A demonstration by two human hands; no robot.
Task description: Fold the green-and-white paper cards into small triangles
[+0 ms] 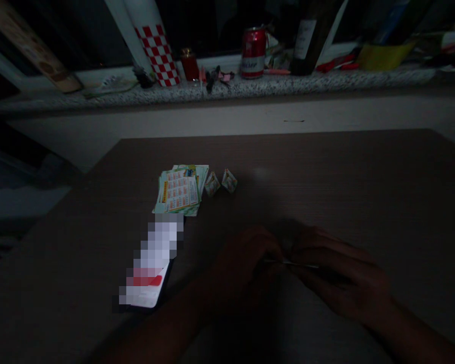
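Observation:
In the dim light my left hand [248, 260] and my right hand [341, 273] meet low over the table, right of centre. Between their fingertips is a thin slip of paper [307, 265], seen almost edge-on, with both hands closed on it. Its printed face is hidden. Farther back on the left lies a loose stack of printed lottery tickets [180, 189], pale green with red number rows. Just right of that stack stand two small folded paper pieces [213, 185] [229, 181] with similar print.
A lit phone [151, 268], its screen partly blurred, lies left of my left forearm. Behind the brown table [326, 167], a stone sill [189, 93] bears a red can [254, 53], a dark bottle [305, 45], a red-and-white checkered cylinder [157, 50] and a yellow container [387, 55].

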